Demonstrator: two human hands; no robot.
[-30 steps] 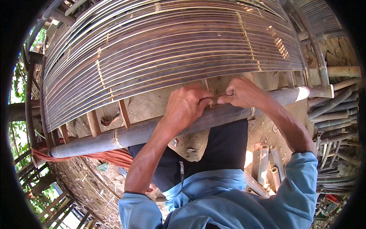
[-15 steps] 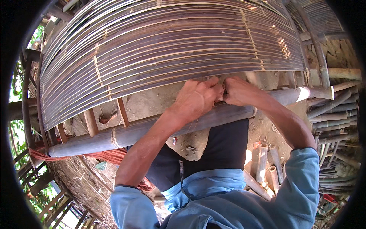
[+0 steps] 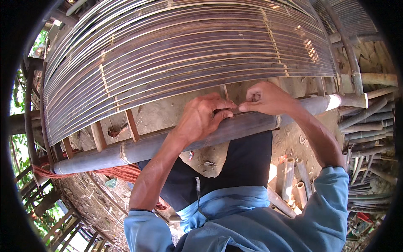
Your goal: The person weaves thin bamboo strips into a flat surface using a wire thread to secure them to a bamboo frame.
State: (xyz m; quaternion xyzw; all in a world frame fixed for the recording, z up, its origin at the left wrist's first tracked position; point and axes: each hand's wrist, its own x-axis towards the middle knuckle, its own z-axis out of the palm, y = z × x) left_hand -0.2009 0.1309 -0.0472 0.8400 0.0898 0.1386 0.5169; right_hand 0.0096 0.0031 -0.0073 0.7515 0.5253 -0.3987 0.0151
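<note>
My left hand (image 3: pixel 204 114) is just above the thick grey bamboo pole (image 3: pixel 168 145), thumb and forefinger pinched together. Whatever lies between those fingertips is too small to make out. Close beside it, my right hand (image 3: pixel 268 100) has its fingers curled and its thumb pointing toward the left fingertips; what it pinches cannot be seen either. Beyond both hands stretches a rack of thin, evenly spaced bamboo slats (image 3: pixel 189 50), crossed by pale bindings. Short wooden pegs (image 3: pixel 132 125) stand between the pole and the slats' near edge.
Reddish-brown strands (image 3: pixel 113 171) hang under the pole's left end. Cut bamboo pieces (image 3: pixel 289 178) stand on the ground at right. A stack of poles (image 3: pixel 369 138) lies farther right, and an upright wooden post (image 3: pixel 348 54) rises beside the rack.
My left hand has shifted down and left toward the pole, and its thumb and forefinger now show. My right hand has turned slightly, leaving a narrow gap between the hands.
</note>
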